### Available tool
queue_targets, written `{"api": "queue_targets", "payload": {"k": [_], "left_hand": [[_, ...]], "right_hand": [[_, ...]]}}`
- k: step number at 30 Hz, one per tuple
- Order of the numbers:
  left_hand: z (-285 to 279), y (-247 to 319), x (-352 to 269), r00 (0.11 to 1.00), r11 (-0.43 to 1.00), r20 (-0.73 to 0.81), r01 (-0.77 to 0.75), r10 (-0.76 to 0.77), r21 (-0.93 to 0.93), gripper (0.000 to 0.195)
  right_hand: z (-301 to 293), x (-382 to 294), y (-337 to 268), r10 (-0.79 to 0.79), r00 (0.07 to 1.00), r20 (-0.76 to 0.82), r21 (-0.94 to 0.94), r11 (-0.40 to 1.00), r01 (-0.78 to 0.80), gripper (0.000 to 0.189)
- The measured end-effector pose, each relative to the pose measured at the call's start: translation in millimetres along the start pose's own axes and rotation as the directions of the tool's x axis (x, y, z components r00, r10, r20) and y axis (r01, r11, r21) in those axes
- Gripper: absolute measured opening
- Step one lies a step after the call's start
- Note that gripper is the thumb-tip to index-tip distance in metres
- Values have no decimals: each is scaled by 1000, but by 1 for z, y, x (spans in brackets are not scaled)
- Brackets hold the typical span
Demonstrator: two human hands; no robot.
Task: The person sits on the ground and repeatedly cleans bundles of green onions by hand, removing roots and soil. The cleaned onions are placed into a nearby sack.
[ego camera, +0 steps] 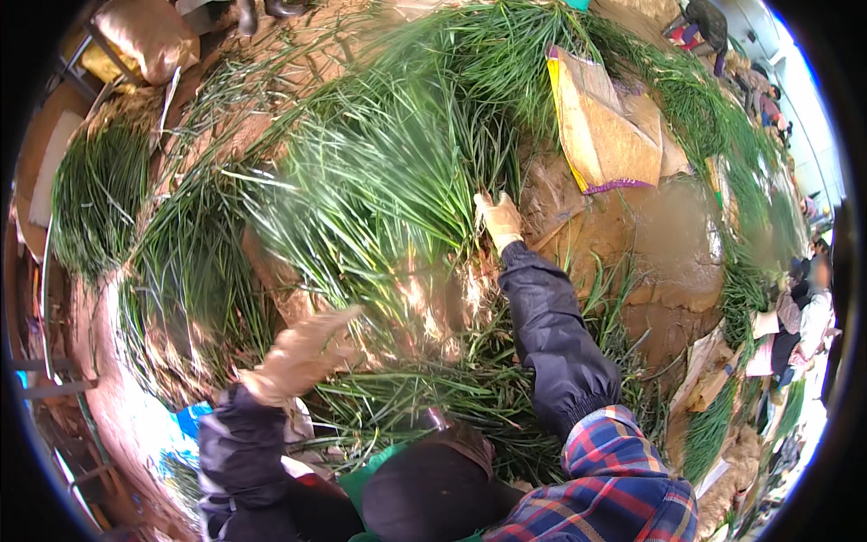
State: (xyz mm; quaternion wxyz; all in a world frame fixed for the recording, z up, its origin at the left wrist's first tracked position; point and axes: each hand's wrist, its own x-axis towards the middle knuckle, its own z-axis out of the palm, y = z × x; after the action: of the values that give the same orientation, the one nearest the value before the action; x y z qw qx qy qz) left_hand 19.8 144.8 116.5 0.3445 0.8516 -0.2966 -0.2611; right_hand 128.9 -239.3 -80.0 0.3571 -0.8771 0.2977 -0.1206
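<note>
Long green leafy stalks with pale roots, much like green onions (379,169), lie heaped before me. My right hand (500,218), in a tan glove, rests at the heap's right side with its fingers against the lower stalks; whether they grip any cannot be told. My left hand (305,356), also gloved, is blurred, its fingers stretched toward the roots at the heap's lower left. Nothing shows in it. More loose stalks (420,393) lie between my forearms and close to my body.
A bundle of greens (101,190) stands at the far left below a filled sack (145,37). An opened woven sack (603,122) lies at the upper right, above wet brown sheeting (664,251). Several people work along the right edge; metal bars (57,389) run at the left.
</note>
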Motion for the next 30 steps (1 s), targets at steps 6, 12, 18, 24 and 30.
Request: {"api": "queue_targets", "payload": {"k": [6,12,18,24,30], "left_hand": [[89,-20,79,999,718,-32,-4,-26,-696,40],[159,-50,146,907,780,-349,-36,-237,-625,41],[187,-61,153,807,396,-148,114,-572,-911,39],[180,-50,127,765,194,-88,49,-638,-980,19],[195,-57,84,805,168,-96,5,-586,-986,23]], "right_hand": [[-11,-54,-25,-175,975,140,317,940,123,19],[-32,-159,-17,-403,909,110,327,878,349,26],[-27,-197,-7,-400,906,140,351,875,333,26],[-27,-198,8,-25,951,307,354,931,-89,22],[-35,-196,10,-422,906,29,55,906,420,53]]}}
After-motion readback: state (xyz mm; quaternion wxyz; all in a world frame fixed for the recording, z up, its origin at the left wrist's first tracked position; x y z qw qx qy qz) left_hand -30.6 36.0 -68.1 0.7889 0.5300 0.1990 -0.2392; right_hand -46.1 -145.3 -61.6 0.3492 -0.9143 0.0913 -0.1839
